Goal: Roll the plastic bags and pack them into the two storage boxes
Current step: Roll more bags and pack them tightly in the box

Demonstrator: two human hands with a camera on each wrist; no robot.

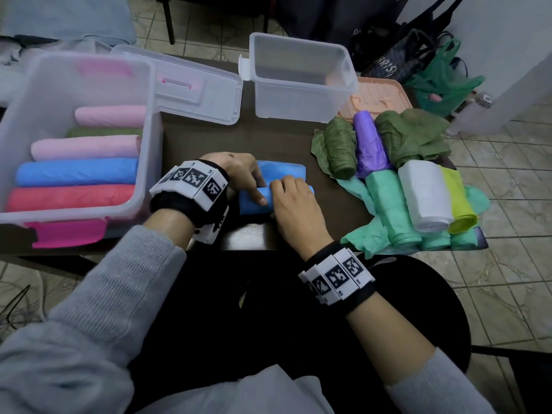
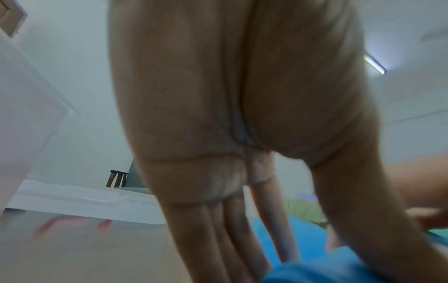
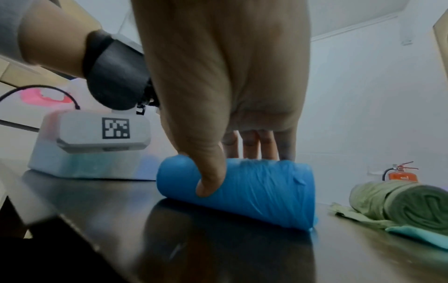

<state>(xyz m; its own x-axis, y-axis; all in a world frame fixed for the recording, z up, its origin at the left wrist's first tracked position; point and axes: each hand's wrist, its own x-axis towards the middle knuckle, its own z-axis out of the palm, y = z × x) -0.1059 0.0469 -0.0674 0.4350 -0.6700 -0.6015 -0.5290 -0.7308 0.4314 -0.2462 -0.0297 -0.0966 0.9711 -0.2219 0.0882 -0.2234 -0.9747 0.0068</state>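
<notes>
Blue bag (image 1: 277,186): at the worktop's centre, half rolled; the roll lies crosswise at the near side, the flat tail runs toward 12 o'clock, so rolling away takes it up.
Left hand (image 1: 243,174): on the roll's left end, fingers straight and pressing down, likely to keep that end from loosening.
Right hand (image 1: 295,204): over the roll's right part, thumb against the near face, fingers laid over the top; the two hands lie side by side, almost touching.
Left box (image 1: 143,162): at 9 o'clock, open, with pink, green, blue and red rolls laid in a row; its wall stands just beside the left wrist, so little room that way.
Right box (image 1: 298,79): at 12 o'clock, seems to hold nothing.
Waiting rolls (image 1: 418,186): at 3 o'clock, near the roll's right end.
Worktop (image 1: 209,138): bare beyond the tail, room enough to finish; the near edge is close behind the roll.
</notes>
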